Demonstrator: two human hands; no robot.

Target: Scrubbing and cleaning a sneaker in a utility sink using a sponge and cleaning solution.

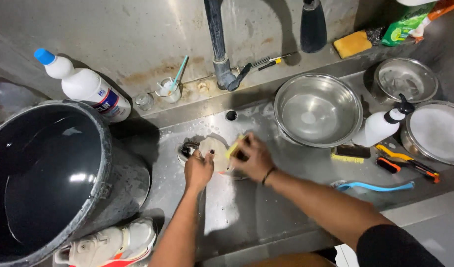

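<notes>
Steel everywhere: three round steel bowls, the nearest (318, 110) just beyond the right hand (255, 158). That hand pinches a yellow sponge (234, 147) onto a pale, soapy round dish (214, 152); the left hand (198, 170) grips its near edge over the wet sink bench (247, 207). Far left of the left hand, a white blue-capped bottle (86, 88) lies tilted.

We see a wet steel sink (247, 212) under a stained steel wall (138, 34), a dark tap pipe (216, 34) rising, light glaring off both.
</notes>
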